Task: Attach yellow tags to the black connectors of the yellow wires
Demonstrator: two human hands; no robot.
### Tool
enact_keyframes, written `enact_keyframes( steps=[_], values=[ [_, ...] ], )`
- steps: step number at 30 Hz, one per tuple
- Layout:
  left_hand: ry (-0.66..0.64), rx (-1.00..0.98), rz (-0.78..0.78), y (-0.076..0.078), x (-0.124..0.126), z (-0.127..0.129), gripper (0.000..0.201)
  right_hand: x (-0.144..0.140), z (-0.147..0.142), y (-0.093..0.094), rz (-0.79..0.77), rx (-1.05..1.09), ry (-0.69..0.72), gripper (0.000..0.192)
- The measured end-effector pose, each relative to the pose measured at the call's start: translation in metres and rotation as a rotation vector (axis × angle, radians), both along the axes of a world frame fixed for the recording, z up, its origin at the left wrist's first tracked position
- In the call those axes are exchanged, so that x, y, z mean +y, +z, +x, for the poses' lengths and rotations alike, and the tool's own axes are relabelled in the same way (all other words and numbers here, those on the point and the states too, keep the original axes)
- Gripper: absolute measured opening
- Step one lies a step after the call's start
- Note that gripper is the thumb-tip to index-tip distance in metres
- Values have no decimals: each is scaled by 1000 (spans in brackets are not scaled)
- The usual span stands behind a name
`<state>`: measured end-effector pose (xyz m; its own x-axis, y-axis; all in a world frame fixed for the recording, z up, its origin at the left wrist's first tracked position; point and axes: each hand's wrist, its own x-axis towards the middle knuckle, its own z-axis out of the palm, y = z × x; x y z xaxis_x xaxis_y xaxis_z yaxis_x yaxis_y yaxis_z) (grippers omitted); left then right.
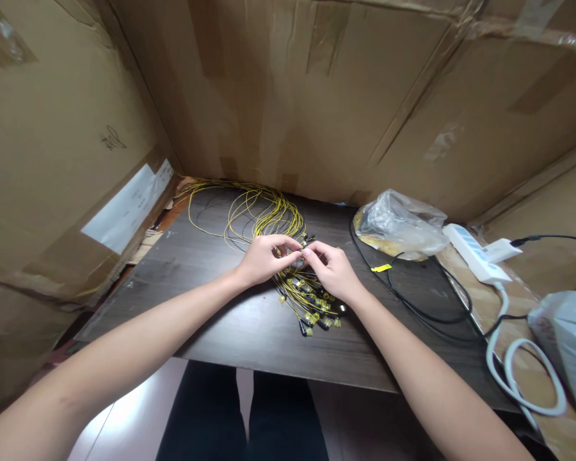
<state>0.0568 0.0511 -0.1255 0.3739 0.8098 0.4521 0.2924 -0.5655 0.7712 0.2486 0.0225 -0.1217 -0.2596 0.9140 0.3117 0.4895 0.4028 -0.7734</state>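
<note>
Both hands meet over a bundle of thin yellow cables (281,218) on the dark wooden table. My left hand (266,259) is closed, its thumb and index finger pinched at a small dark cable end (305,243). My right hand (333,269) pinches at the same spot from the other side, fingertips touching or nearly touching the left ones. The held piece is mostly hidden by the fingers. Below the hands lies a cluster of black cable connectors (312,314) with clear yellowish caps or tags, spread towards me.
Cardboard walls (269,96) enclose the table (230,320) at the back and left. To the right sit a clear plastic bag (398,224), a looped black cable (413,307) with a yellow tag, a white power strip (477,253) and a whitish bag (566,346).
</note>
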Motion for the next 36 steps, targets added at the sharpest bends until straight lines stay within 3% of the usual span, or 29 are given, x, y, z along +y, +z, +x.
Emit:
enact_keyframes(
  steps=[5, 18, 25, 32, 36],
  values=[
    [-18, -19, 32, 1, -1, 1, 12, 1, 0, 0, 3, -4, 42, 44],
    [-46, -55, -22, 3, -3, 2, 11, 1, 0, -3, -27, 34, 51, 43],
    [-35, -54, -35, 0, -3, 3, 10, -1, -2, 1, 11, 79, 39, 27],
    [-60, -37, 42, 0, -2, 2, 10, 1, -2, -4, 1, 28, 33, 42],
    [-40, -60, -4, 0, -2, 2, 11, -1, -2, -2, -6, 68, 49, 29]
  ],
)
